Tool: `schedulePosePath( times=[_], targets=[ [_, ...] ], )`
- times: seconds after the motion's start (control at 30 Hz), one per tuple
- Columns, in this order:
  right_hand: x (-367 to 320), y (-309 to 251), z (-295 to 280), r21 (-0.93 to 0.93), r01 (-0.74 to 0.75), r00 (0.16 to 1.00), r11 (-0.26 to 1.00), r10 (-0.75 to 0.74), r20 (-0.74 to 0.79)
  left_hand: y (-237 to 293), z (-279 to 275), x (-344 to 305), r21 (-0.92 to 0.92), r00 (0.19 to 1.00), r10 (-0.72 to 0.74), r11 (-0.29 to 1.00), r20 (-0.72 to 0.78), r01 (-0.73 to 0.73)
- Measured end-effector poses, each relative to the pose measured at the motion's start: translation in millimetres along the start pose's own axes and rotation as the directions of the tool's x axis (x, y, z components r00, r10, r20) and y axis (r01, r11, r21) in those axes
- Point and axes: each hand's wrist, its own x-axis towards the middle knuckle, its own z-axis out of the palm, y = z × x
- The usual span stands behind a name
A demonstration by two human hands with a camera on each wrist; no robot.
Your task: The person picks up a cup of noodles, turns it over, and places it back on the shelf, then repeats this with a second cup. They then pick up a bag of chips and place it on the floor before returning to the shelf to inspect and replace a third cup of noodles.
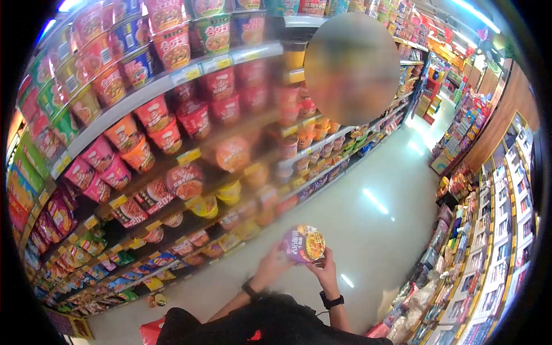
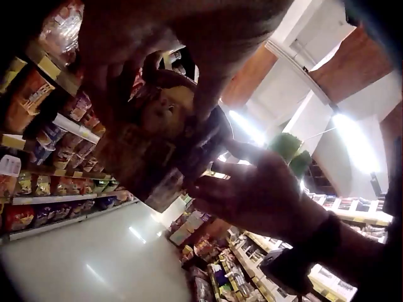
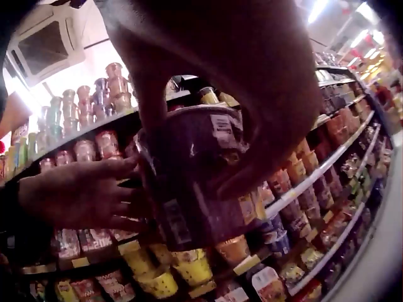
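Up in the head view, my left hand [image 1: 270, 265] and right hand [image 1: 325, 270] both grip the purple noodle bowl [image 1: 303, 243], its lid tilted up at me for reading, in front of the shelves [image 1: 172, 75]. From the left wrist, my fingers curl over its rim. From the right wrist, they wrap its side.

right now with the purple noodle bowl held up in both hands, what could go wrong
1. The purple noodle bowl is held only at its sides by the left hand and the right hand, above the hard floor. If a grip loosens, it could drop and dent or split.
2. The stacked cups fill the shelves on the left hand's side. A careless swing towards them might knock some off.
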Motion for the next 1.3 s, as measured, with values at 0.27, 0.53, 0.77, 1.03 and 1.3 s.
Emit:
schedulePosePath(
  times=[0.27,0.53,0.77,1.03,1.3],
  targets=[
    [157.7,-4.8,22.2,0.017,-0.003,0.997,1.000,0.004,-0.077,-32.7,-16.2,173.5,-0.114,0.995,0.099,0.988,-0.024,-0.101],
    [319.8,-52.5,36.8,0.025,0.029,0.995,0.999,-0.026,-0.092,-66.8,-37.6,342.0,-0.134,0.998,0.064,0.989,0.001,-0.063],
    [419.2,-43.9,40.2,-0.007,0.062,0.997,0.998,-0.062,-0.050,-92.9,-31.6,427.3,-0.337,0.996,0.009,0.941,-0.090,-0.039],
    [510.9,-27.9,11.4,0.106,0.041,0.990,0.993,-0.055,0.129,-91.7,-13.4,476.8,-0.301,0.989,0.013,0.952,-0.146,-0.057],
    [588.7,10.2,-20.5,0.095,0.235,0.900,0.967,-0.253,0.354,-143.8,32.4,495.0,-0.470,0.943,-0.187,0.882,-0.276,0.038]
  ],
)
